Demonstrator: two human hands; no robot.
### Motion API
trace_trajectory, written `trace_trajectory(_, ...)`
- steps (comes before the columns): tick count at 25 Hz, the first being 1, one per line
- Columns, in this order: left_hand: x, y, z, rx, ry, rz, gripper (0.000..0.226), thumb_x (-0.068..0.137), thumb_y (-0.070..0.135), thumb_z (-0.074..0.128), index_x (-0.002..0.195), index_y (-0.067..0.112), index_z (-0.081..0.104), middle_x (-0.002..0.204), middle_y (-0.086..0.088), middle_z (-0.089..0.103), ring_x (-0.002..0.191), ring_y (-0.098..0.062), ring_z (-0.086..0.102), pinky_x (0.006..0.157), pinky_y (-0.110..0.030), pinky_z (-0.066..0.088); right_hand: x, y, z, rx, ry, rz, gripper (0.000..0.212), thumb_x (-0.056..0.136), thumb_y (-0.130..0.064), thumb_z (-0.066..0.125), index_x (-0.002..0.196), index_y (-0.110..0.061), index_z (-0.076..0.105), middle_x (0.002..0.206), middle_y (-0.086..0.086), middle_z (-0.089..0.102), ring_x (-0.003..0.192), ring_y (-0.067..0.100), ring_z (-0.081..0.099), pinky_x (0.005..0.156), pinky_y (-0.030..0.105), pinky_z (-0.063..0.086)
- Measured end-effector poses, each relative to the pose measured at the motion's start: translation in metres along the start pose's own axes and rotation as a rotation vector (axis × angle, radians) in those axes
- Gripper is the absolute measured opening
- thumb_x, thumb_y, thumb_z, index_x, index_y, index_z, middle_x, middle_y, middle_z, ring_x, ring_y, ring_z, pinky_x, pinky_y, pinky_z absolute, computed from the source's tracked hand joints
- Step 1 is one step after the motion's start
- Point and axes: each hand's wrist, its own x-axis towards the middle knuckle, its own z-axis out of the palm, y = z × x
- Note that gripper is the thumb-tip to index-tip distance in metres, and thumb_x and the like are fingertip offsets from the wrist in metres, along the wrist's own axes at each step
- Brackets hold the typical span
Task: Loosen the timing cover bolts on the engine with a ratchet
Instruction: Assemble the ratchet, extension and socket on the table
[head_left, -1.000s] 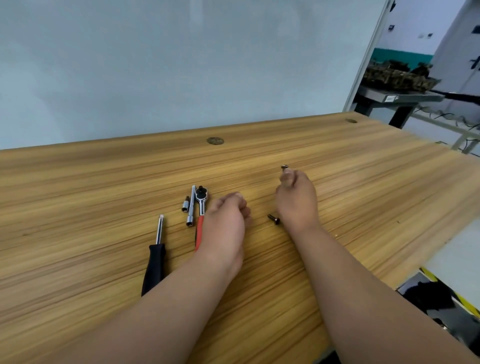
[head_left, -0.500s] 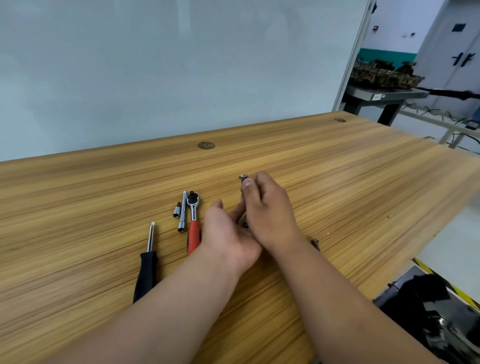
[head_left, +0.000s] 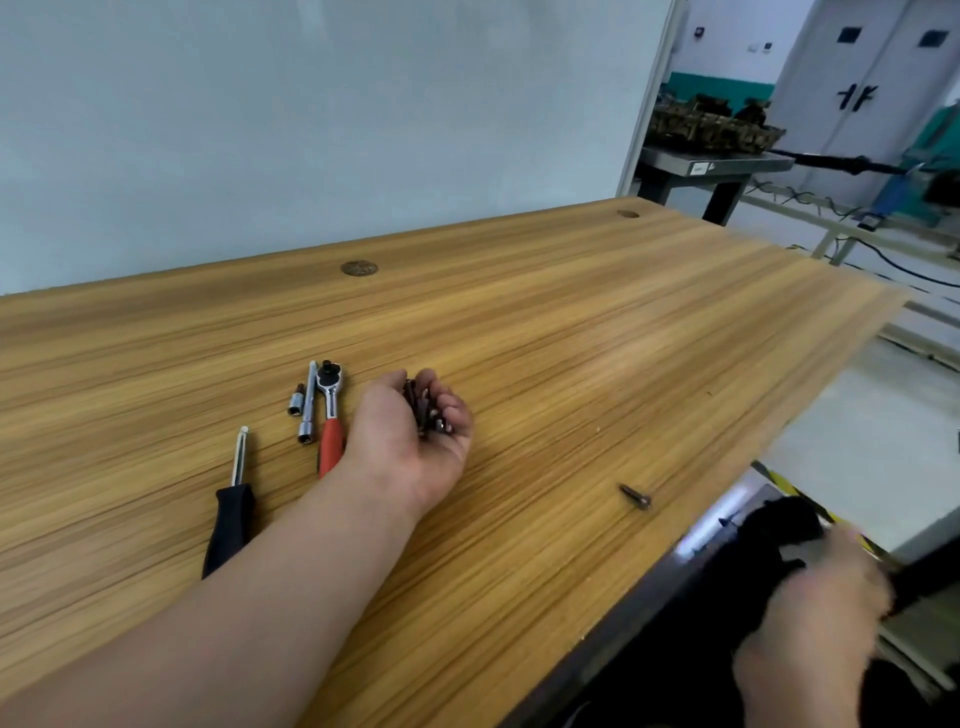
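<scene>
Ratchet lies on the tabletop, head toward the far edge and red handle nearward, beside the left hand cupping bolts; the right hand is too blurred to tell its grip.

— Any lettering you can make out?
— None that reads. A small pale sticker sits on the front edge of the grey tabletop in the far room, but its print is too small to tell.
— And the doors?
— Two dark plates sit high on the white double doors. They are blurred, and no characters come out.
— The tools?
— The ratchet and the screwdriver show no legible mark.
</scene>
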Motion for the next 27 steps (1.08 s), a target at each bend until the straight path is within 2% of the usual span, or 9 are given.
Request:
trace_trajectory(2, -0.003, -0.009, -0.002, 0.109, -0.034, -0.005, 0.034, 0.096, 0.030, 0.041, 0.067, 0.015, 0.051, 0.052, 0.004, 0.042, 0.039, -0.008, 0.037, 0.033, -0.013, 0.028, -0.024, 0.008, -0.033, 0.064, 0.185, 0.573, 0.057, 0.093, -0.050, 0.041, 0.138, -0.016, 0.043, 0.133, -0.002, 0.047, 0.129, 0.018, 0.041, 0.110, 0.032, 0.031)
trace_trajectory(6, -0.007, -0.004, -0.003, 0.121, -0.087, -0.020, 0.032, 0.095, 0.029, 0.042, 0.068, 0.015, 0.052, 0.050, 0.007, 0.038, 0.036, -0.005, 0.033, 0.029, -0.014, 0.023, -0.008, 0.018, -0.029, -0.846, -0.375, -0.088, 0.055, 0.079, -0.061, 0.044, 0.124, -0.032, 0.052, 0.117, -0.012, 0.052, 0.119, 0.015, 0.041, 0.104, 0.040, 0.035)
trace_trajectory(9, -0.005, -0.002, -0.004, 0.159, -0.064, -0.040, 0.031, 0.097, 0.029, 0.040, 0.073, 0.016, 0.054, 0.046, 0.008, 0.036, 0.033, -0.005, 0.033, 0.030, -0.012, 0.023, 0.010, 0.013, -0.010, -1.267, -0.649, -0.216, 0.034, 0.093, -0.048, 0.041, 0.118, -0.029, 0.054, 0.106, -0.006, 0.058, 0.100, 0.018, 0.052, 0.085, 0.034, 0.039)
trace_trajectory(13, -0.007, -0.009, -0.001, 0.182, -0.038, -0.049, 0.034, 0.100, 0.031, 0.039, 0.078, 0.012, 0.055, 0.051, 0.001, 0.044, 0.045, -0.010, 0.044, 0.036, -0.014, 0.039, 0.023, -0.004, 0.010, -0.980, -0.704, -0.117, 0.014, 0.097, -0.031, 0.047, 0.100, -0.025, 0.059, 0.085, -0.008, 0.059, 0.079, 0.012, 0.056, 0.064, 0.025, 0.044)
trace_trajectory(17, -0.014, 0.000, 0.001, 0.099, -0.072, -0.119, 0.040, 0.102, 0.036, 0.032, 0.092, 0.009, 0.060, 0.077, -0.008, 0.063, 0.070, -0.021, 0.064, 0.064, -0.026, 0.057, 0.022, -0.031, 0.073, -0.538, -0.713, -0.204, 0.008, 0.089, -0.028, 0.060, 0.083, -0.026, 0.063, 0.074, -0.011, 0.066, 0.071, 0.004, 0.061, 0.065, 0.023, 0.047)
trace_trajectory(20, -0.020, 0.019, 0.011, 0.010, -0.104, -0.091, 0.041, 0.101, 0.035, 0.032, 0.081, 0.011, 0.057, 0.070, -0.002, 0.062, 0.057, -0.018, 0.063, 0.065, -0.024, 0.056, 0.013, -0.036, 0.112, -0.412, -0.663, -0.194, 0.012, 0.089, -0.029, 0.060, 0.079, -0.022, 0.064, 0.074, -0.013, 0.069, 0.074, 0.005, 0.063, 0.070, 0.025, 0.049)
trace_trajectory(22, -0.024, 0.039, 0.019, -0.023, -0.064, 0.008, 0.039, 0.100, 0.034, 0.034, 0.071, 0.015, 0.051, 0.049, 0.004, 0.047, 0.036, -0.013, 0.047, 0.043, -0.015, 0.044, 0.015, -0.037, 0.129, -0.176, -0.563, 0.031, 0.019, 0.092, -0.025, 0.056, 0.075, -0.020, 0.063, 0.066, -0.012, 0.065, 0.065, 0.007, 0.060, 0.067, 0.026, 0.047)
trace_trajectory(25, -0.029, 0.091, 0.017, 0.146, -0.059, 0.220, 0.037, 0.099, 0.036, 0.036, 0.067, 0.021, 0.043, 0.040, 0.008, 0.029, 0.029, -0.010, 0.030, 0.035, -0.010, 0.025, 0.008, -0.030, 0.160, -0.420, -0.712, 0.046, 0.017, 0.093, -0.026, 0.053, 0.086, -0.017, 0.064, 0.079, -0.002, 0.065, 0.076, 0.020, 0.060, 0.069, 0.028, 0.043)
trace_trajectory(27, -0.028, 0.128, 0.004, 0.536, 0.022, 0.403, 0.030, 0.099, 0.032, 0.040, 0.073, 0.019, 0.049, 0.040, 0.007, 0.029, 0.031, -0.011, 0.032, 0.036, -0.014, 0.029, -0.008, -0.027, 0.178, -0.699, -0.909, -0.087, 0.016, 0.091, -0.034, 0.055, 0.093, -0.020, 0.063, 0.086, -0.002, 0.065, 0.083, 0.021, 0.062, 0.070, 0.028, 0.046)
